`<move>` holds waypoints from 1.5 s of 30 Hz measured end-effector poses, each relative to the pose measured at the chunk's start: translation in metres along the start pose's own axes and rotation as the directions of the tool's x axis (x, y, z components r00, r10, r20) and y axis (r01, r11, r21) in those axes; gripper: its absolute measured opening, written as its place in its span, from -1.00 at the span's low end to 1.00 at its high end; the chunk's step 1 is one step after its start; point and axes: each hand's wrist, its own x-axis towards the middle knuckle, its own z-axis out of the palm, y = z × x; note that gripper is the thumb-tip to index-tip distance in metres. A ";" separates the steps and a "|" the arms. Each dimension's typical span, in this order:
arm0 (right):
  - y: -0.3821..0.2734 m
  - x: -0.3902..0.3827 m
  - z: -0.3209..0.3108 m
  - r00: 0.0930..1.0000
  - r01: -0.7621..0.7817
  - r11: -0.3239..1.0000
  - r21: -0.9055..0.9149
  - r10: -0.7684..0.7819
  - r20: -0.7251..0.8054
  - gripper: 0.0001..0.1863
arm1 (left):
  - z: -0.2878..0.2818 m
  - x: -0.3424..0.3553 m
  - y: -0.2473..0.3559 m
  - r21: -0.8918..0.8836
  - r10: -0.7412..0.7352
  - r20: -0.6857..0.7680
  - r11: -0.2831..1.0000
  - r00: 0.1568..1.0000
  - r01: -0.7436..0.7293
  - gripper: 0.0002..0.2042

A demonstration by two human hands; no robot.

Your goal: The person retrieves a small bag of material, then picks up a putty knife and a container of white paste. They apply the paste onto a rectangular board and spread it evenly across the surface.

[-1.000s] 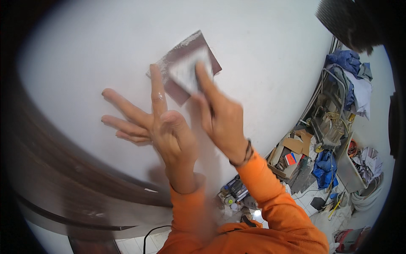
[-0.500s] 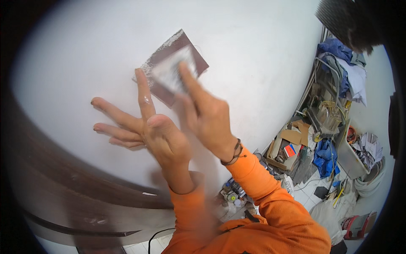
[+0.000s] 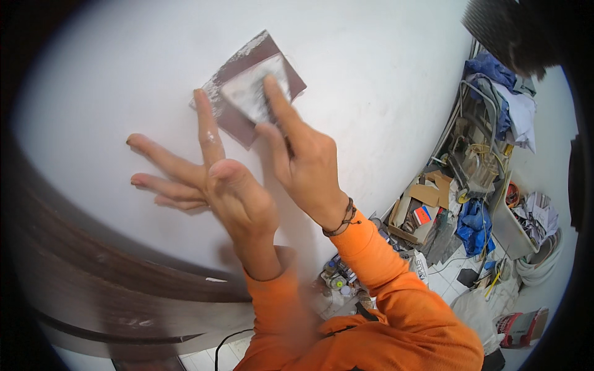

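Head view | brown sheet (image 3: 238,125) before white surface (image 3: 377,68), beneath pale triangular block (image 3: 244,90) | right hand (image 3: 306,164) pinches this block; left hand (image 3: 235,188) is spread, index finger at sheet's corner | step, I judge: block working over sheet; next move calls for steady pressure.

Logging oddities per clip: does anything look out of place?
Yes: at right, a crumpled blue bundle and an open cardboard box lie jumbled, looking untidy. The brown sheet by the right hand shows whitish residue.
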 end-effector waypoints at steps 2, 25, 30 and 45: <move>0.002 -0.023 -0.005 0.994 0.044 0.999 -0.025 -0.042 0.100 -0.29 | 0.000 -0.002 -0.023 -0.046 -0.076 0.063 0.996 0.995 0.079 -0.02; 0.002 -0.017 -0.008 0.993 0.044 0.998 -0.051 -0.038 0.110 -0.30 | -0.006 0.003 -0.001 -0.029 -0.221 0.115 0.974 0.968 0.226 0.04; 0.009 0.013 -0.019 0.996 -0.093 0.993 -0.078 0.093 -0.004 -0.26 | -0.010 0.004 0.000 0.000 -0.150 0.121 0.988 0.981 0.152 0.04; -0.003 -0.003 -0.014 0.993 -0.106 0.994 -0.029 0.108 0.052 -0.30 | -0.006 -0.001 -0.008 -0.044 -0.105 0.071 0.993 0.992 0.109 0.00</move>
